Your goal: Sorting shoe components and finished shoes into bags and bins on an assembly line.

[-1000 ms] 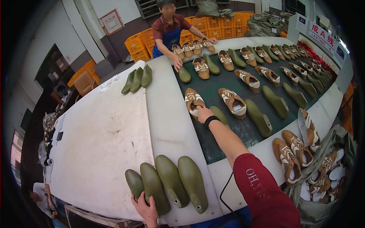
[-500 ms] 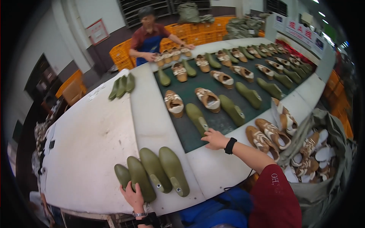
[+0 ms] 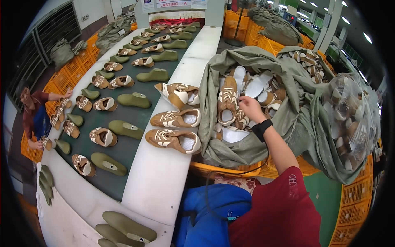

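With the left hand out of view, the right hand [image 3: 252, 108], its grip unclear, is beside a brown shoe [image 3: 227, 99] in the right-side sack [image 3: 259, 55], where tugging could dislodge loosely heaped shoes [image 3: 280, 93].

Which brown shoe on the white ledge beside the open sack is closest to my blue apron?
The lowest brown shoe on the white ledge, toe pointing left; the other shoes sit farther up, away from your apron.

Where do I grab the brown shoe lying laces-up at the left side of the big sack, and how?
Probably at the heel collar of that brown shoe, coming from above on your side: its toe points away and the collar's opening faces up, so the rim should be easy to pinch.
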Available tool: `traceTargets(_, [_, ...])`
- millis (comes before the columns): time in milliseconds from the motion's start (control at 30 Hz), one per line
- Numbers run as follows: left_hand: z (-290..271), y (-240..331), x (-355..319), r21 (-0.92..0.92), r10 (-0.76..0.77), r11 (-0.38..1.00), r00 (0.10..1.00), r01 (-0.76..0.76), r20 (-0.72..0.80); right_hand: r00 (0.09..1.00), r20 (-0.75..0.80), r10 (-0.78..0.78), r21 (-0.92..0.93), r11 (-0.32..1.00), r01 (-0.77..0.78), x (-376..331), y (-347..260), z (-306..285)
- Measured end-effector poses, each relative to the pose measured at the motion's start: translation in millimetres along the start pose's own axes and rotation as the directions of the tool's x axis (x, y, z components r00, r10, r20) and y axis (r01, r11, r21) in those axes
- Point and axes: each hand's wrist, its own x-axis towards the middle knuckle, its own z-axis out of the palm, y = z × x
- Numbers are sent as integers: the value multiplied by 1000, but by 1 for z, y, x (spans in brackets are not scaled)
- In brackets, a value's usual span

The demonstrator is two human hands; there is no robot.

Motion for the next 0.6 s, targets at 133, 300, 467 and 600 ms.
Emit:
traceTargets(133, [7, 5, 3, -93, -49, 994, 998, 52, 34, 868, 302, 395, -88, 918, -387, -15, 106, 12])
traceTargets(300, [11, -11, 2, -31, -45, 999, 999, 44, -4, 945, 103, 311, -296, 916, -269, -25, 77, 71])
traceTargets(467, [37, -91, 3, 239, 121, 960, 986, -145, 115, 982, 189, 20, -594, 798, 98, -11, 153, 112])
traceTargets(600, [48, -72, 12, 133, 54, 990, 999, -53, -3, 821, 556, 132, -783, 413, 464, 10, 162, 95])
